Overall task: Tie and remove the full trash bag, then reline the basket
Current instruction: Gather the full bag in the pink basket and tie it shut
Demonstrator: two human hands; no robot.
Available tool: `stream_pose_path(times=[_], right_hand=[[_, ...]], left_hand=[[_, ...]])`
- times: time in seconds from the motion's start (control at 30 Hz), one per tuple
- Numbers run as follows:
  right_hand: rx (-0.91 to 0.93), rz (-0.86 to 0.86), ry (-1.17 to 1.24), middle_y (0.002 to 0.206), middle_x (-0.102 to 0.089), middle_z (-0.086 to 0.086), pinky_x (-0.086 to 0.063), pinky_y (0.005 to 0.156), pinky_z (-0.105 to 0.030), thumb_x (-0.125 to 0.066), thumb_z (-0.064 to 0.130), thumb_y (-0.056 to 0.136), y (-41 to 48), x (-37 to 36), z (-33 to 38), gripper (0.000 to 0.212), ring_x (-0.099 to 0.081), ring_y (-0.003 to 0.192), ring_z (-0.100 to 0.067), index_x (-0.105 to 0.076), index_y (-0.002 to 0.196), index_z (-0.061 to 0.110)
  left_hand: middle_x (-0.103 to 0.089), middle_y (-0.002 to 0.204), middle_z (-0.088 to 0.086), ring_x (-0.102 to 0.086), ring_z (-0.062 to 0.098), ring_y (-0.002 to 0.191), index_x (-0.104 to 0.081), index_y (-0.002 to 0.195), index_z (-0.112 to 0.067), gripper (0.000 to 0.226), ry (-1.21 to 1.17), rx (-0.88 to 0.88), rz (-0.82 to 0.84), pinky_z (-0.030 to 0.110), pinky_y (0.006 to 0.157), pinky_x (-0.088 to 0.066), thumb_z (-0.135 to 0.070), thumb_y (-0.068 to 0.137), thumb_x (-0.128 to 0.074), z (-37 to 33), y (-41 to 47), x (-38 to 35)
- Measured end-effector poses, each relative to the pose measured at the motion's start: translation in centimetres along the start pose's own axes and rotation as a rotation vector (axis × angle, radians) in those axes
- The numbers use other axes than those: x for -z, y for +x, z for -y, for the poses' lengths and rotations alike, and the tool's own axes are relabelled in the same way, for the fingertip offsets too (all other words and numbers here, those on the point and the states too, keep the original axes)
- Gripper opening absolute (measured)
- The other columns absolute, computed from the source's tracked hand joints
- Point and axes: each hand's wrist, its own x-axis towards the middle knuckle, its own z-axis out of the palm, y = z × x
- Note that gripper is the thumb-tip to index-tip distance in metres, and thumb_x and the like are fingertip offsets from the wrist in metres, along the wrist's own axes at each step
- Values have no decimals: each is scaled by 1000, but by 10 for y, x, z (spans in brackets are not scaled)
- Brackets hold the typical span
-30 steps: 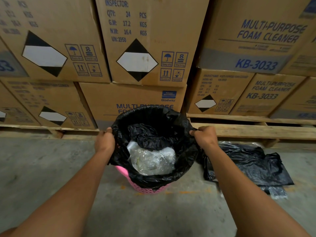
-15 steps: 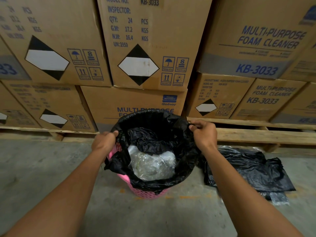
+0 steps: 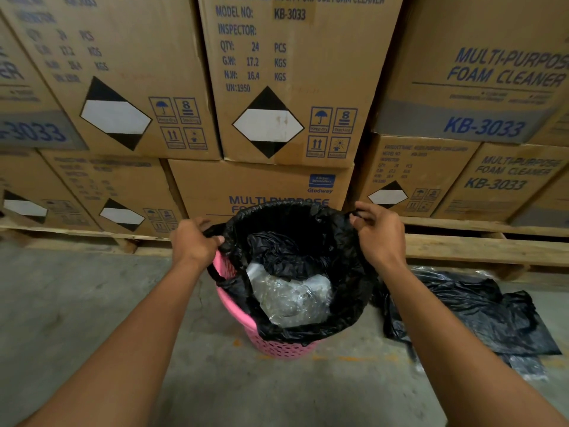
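Observation:
A pink perforated basket [image 3: 277,346] stands on the concrete floor, lined with a black trash bag [image 3: 348,291] that holds clear crumpled plastic [image 3: 292,297] and dark waste. My left hand [image 3: 192,241] grips the bag's left rim, pulled up off the basket so the pink edge shows. My right hand [image 3: 377,234] pinches the bag's right rim, lifted above the basket. A spare black bag [image 3: 480,315] lies flat on the floor to the right of the basket.
Stacked cardboard boxes [image 3: 286,87] of foam cleaner sit on wooden pallets [image 3: 480,251] directly behind the basket. Bare concrete floor [image 3: 61,303] stretches to the left and in front.
Both hands have lifted the bag's rim upward and off the basket's edge. The left side of the pink basket is now uncovered.

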Motion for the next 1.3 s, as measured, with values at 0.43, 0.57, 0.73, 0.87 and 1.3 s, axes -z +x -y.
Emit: stream_pose_path(times=[0.43,0.57,0.73,0.87,1.3], right_hand=[[-85,131,-349,100,-72,-8,-54,84,-37,-72,16,92,3,20,12,10,-64,96,-24,-71,83,20],[-60,117,-260,98,-69,-8,-45,76,-31,-63,21,99,3,22,15,12,-58,91,-22,-66,88,17],[26,68,-35,83,-65,-3,-41,55,-15,-61,25,101,-6,18,26,14,-61,71,-7,-61,91,14],[31,51,187,75,-58,0,-41,47,-7,-53,27,104,-16,14,37,19,-58,54,7,-59,102,8],[62,77,443,108,-68,9,-44,88,-17,-52,39,104,2,10,76,29,-59,102,4,-63,113,15]], left_hand=[[-71,91,24,-65,41,94,-71,86,1,48,201,21,-22,41,77,-53,-47,86,-70,-20,-10,15],[-70,71,7,-67,33,82,-73,87,-12,33,5,-143,-39,38,72,-52,-45,90,-65,-45,-25,21],[-71,85,-9,-67,7,79,-69,90,-24,17,-200,-274,71,26,68,-49,-40,93,-64,-71,-41,23],[-73,96,-7,-66,-12,76,-70,106,-17,18,-407,-311,113,3,62,-46,-30,95,-65,-81,-50,13],[-72,110,2,-65,12,103,-69,111,-13,17,-636,-318,186,32,98,-49,-11,95,-63,-105,-50,11]])
